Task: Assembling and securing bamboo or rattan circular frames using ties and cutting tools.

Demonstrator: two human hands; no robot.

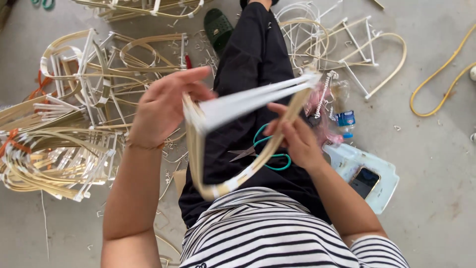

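The person is sitting on the floor and holding a bent bamboo frame (233,181) over the lap, and what matters most here is how that frame is lying between the two hands. The left hand (163,106) is gripping the frame's left end, fingers and thumb closed around the spot where the white strips (248,101) are meeting the bamboo. The right hand (295,139) is pinching the frame's right limb lower down, fingers pressed together on the tan strip. From the left hand the white strips are running rightward and slightly away, toward the far right corner (311,78) of the frame, so their long axis is lying nearly across the body, tilting upward to the right. The bamboo itself is looping down near the striped shirt (277,228) before climbing back up through the right hand. That far corner is sitting closer to the right hand than to the left. A pair of teal-handled scissors (265,149) is resting on the black trousers (253,54) just beneath the right hand, partly hidden by it. Finished frames (64,154) are piling up on the left, more are lying far right (347,44), and a phone (364,181) is sitting on a white tray (384,191) on the right.
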